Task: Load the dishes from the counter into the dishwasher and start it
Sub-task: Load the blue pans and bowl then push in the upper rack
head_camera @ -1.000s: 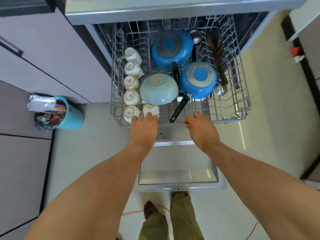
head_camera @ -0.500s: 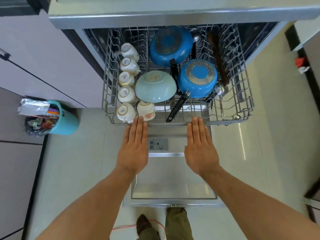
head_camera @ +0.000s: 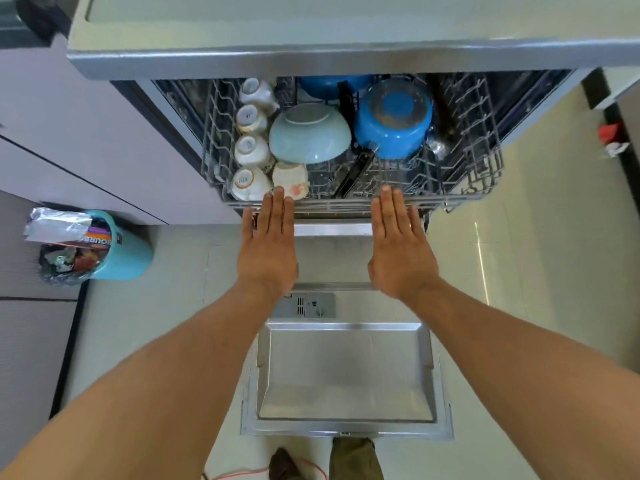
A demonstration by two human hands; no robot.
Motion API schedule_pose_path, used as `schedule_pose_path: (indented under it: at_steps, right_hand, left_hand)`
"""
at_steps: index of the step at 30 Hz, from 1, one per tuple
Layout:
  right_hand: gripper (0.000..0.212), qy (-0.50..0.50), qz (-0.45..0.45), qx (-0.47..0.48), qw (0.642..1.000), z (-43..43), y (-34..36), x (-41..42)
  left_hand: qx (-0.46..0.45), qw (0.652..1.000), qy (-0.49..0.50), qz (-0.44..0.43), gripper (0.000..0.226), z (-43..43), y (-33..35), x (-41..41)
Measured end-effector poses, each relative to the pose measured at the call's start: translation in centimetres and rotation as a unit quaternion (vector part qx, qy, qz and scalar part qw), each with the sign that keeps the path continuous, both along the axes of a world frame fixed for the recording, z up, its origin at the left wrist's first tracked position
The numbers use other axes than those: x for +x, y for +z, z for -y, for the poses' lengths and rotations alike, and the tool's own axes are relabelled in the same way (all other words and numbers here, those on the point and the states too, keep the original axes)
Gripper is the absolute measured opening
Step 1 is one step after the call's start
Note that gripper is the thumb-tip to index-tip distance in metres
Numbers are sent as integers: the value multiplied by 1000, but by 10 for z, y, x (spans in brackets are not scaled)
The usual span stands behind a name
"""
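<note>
left hand (head_camera: 268,249): held flat, fingers straight, nothing grasped, pressed on rack (head_camera: 349,204) front | right hand (head_camera: 400,252): the same | bowl (head_camera: 310,133) seen upside down inside

home kitchen; dishwasher (head_camera: 346,375) under counter (head_camera: 311,26); bin (head_camera: 128,247)

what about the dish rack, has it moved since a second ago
Yes. The dish rack slid inward under the counter edge, which now hides most of the far blue pan.

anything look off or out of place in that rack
Nothing spilled or broken. In the rack, the floral cup looks tipped sideways, unlike the row of cups beside it, and the black handle of the blue pan slants toward the front.
</note>
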State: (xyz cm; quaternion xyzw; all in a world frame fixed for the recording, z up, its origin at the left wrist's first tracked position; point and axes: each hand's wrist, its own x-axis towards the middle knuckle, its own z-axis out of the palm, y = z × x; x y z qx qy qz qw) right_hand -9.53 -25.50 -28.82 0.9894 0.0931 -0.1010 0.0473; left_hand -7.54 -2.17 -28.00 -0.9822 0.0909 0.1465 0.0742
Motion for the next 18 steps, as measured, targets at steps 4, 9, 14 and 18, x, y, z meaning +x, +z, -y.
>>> schedule_pose_path:
  at_steps: [4, 9, 14, 18]
  right_hand:
    - [100, -4, -29, -5, 1000, 4, 11, 50]
    - [108, -8, -34, 18, 999, 5, 9, 99]
    - [114, 4, -31, 20, 999, 8, 1, 99]
    - [116, -5, -29, 15, 999, 6, 0, 98]
  left_hand:
    - [-24, 997, 60, -30, 98, 22, 4, 49]
    - [-76, 995, 59, -37, 102, 16, 6, 101]
    - [-89, 995, 39, -20, 110, 11, -6, 96]
    - [-91, 995, 37, -20, 111, 12, -3, 95]
